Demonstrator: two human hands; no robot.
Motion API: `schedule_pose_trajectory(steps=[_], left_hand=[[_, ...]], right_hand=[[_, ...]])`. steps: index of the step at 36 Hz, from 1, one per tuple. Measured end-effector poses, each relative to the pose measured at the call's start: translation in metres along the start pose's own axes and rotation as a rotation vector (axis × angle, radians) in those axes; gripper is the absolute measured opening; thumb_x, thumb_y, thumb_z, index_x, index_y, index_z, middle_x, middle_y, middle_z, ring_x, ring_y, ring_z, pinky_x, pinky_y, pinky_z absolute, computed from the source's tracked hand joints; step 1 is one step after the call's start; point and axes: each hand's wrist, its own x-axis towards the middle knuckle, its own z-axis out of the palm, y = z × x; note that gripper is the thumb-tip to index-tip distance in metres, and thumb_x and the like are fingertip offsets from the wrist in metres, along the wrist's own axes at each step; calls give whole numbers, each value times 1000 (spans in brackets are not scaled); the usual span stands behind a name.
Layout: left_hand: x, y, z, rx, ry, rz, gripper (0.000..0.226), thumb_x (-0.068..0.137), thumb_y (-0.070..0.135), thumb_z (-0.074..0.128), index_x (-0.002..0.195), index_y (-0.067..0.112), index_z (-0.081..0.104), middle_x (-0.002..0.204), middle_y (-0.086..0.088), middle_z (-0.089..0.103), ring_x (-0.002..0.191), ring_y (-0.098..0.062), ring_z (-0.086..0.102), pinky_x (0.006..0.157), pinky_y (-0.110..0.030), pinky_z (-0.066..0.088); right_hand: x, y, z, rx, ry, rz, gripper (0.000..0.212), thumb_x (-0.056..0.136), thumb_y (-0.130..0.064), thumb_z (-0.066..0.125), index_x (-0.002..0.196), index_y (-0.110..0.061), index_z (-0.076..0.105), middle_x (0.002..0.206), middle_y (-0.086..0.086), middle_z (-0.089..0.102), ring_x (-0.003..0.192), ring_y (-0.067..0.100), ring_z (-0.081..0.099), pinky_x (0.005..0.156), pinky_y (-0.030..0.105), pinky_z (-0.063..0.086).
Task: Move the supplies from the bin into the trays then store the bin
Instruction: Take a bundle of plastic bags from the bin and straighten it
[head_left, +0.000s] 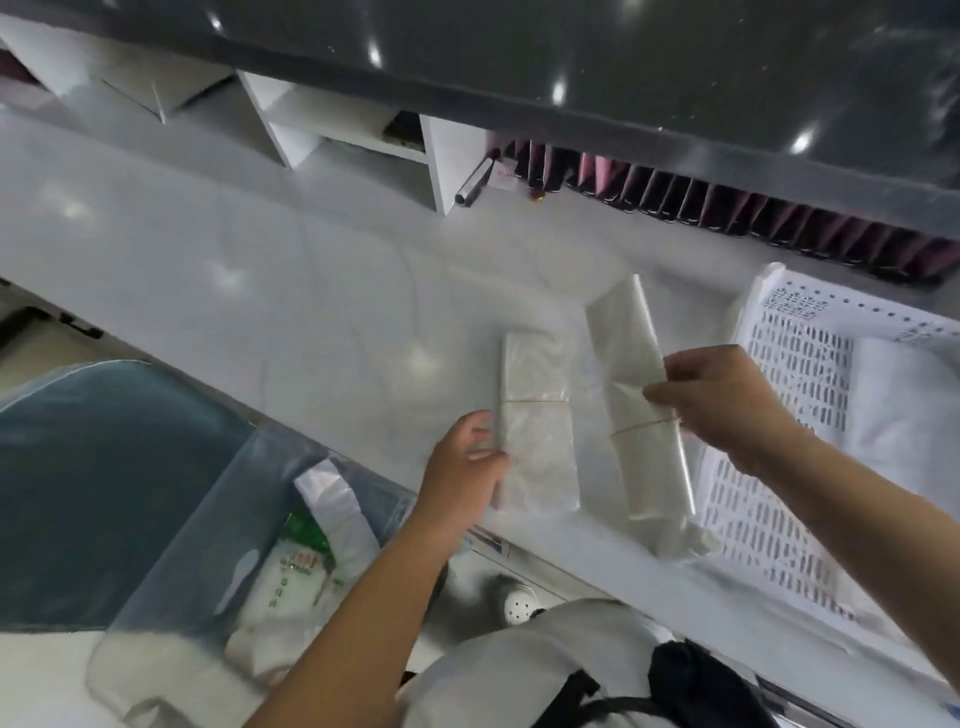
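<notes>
My left hand (465, 467) grips the left edge of a flat bundle of clear plastic bags (540, 426) bound with a rubber band, held just above the white counter. My right hand (727, 405) pinches a second, longer banded bundle of clear bags (644, 415), tilted, beside the white perforated tray (789, 415) at the right. The clear plastic bin (218, 530) sits low at the left, below the counter edge, with white and green packets (301, 566) inside.
A white counter (260, 291) runs across the middle. White cubby shelves (337, 130) stand at the back under a dark glossy top. A row of dark and pink bottles (727, 202) lines the back right. A blue-grey chair cushion (104, 467) sits at the left.
</notes>
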Motion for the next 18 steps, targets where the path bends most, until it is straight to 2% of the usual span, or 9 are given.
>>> schedule_pose_trajectory(steps=[2,3,6,8,11,13,14,16,18], left_hand=[[2,4,-2,32,-2,26,42,79,14,62,97,53,59,109,21,60,95,-3,67,78,-24,54],[3,7,-2,36,-17,27,41,80,14,62,95,53,60,109,21,62,95,-2,67,81,-25,54],[6,16,3,-6,-94,-3,35,79,24,65,105,48,67,115,14,69,98,-2,68,86,-24,53],[8,23,10,-60,-143,-38,36,81,31,67,115,41,67,116,12,71,103,-6,69,85,-23,52],[13,33,23,-57,-147,-93,35,89,34,63,124,32,64,116,1,72,106,-22,68,96,-40,54],[15,36,28,-132,-129,-124,34,95,27,60,128,20,63,120,-9,70,108,-26,67,102,-43,50],[16,37,29,-180,-129,-133,32,97,24,58,126,15,64,120,-13,68,106,-27,66,100,-40,49],[17,37,30,-229,-121,-148,27,97,20,57,120,10,67,113,-19,66,98,-30,62,91,-41,46],[18,36,30,-217,-100,-160,26,97,19,57,120,13,67,114,-16,70,102,-33,66,97,-44,49]], right_hand=[[9,-4,6,-118,-38,-13,25,71,-6,68,50,-17,63,41,-7,46,45,19,43,47,27,35],[12,-6,11,-140,-71,-14,25,70,-5,67,49,-18,64,41,-9,45,47,19,42,48,26,34],[18,-11,30,-180,-127,-39,12,70,-4,63,67,-10,74,57,4,60,55,24,53,50,29,39],[19,-11,46,-166,-130,-56,12,68,-5,62,69,-10,73,56,3,59,55,25,54,49,28,42],[19,-10,67,-9,-129,22,9,67,-3,64,68,-9,71,63,12,65,61,34,61,59,42,56],[20,-7,77,104,-117,94,10,68,-1,62,73,-5,70,77,24,70,74,44,68,66,55,60],[20,-6,80,168,-112,131,11,69,0,61,75,-5,69,80,26,70,75,44,69,65,58,59],[19,-1,83,277,-104,191,12,72,2,61,78,-7,66,78,22,70,69,39,70,59,53,61],[20,4,84,364,-117,221,13,75,4,61,79,-8,65,71,15,67,58,27,67,53,43,61]])
